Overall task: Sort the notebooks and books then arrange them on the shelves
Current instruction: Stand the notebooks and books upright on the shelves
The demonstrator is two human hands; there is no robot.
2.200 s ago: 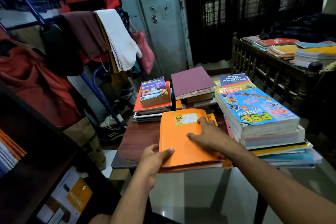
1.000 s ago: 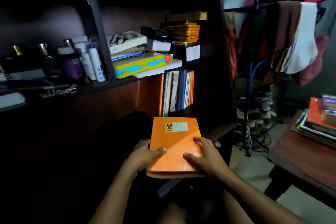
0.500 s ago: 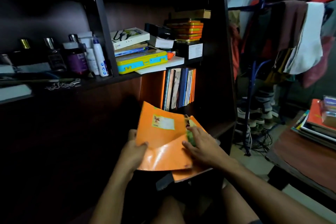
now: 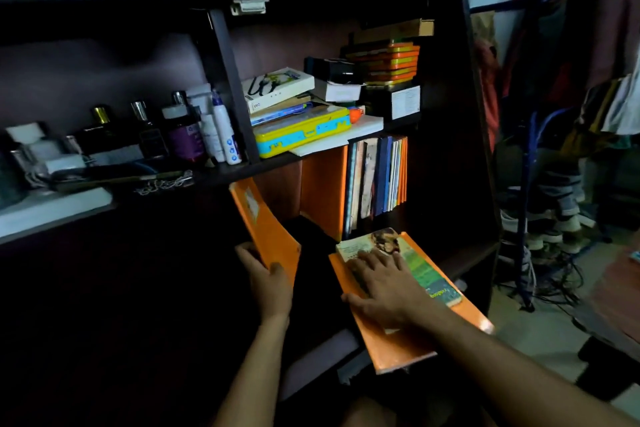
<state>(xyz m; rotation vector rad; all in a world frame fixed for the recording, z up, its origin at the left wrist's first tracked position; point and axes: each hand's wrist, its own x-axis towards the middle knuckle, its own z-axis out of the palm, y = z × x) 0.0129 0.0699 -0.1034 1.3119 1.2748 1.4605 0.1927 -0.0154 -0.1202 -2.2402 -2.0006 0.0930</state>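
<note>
My left hand (image 4: 268, 279) grips the bottom edge of an orange notebook (image 4: 265, 225), held upright and tilted toward the dark shelf opening. My right hand (image 4: 381, 282) lies flat, fingers spread, on a thin green-covered book (image 4: 420, 269) that sits on another orange notebook (image 4: 401, 340); this pair rests at the front of the lower shelf (image 4: 474, 251). Behind them a row of upright books (image 4: 379, 177) stands in the lower compartment, with an orange one at its left end.
The upper shelf holds a yellow-and-blue case (image 4: 301, 132), stacked books (image 4: 277, 88), orange tins (image 4: 386, 61) and several bottles (image 4: 180, 135). A clothes rack (image 4: 561, 87) with hanging garments stands to the right, shoes and cables under it.
I turned from the table to the shelf with the orange stack. My left hand lifted the top orange notebook off and swung it upright to the left, uncovering the green book under my right hand.
</note>
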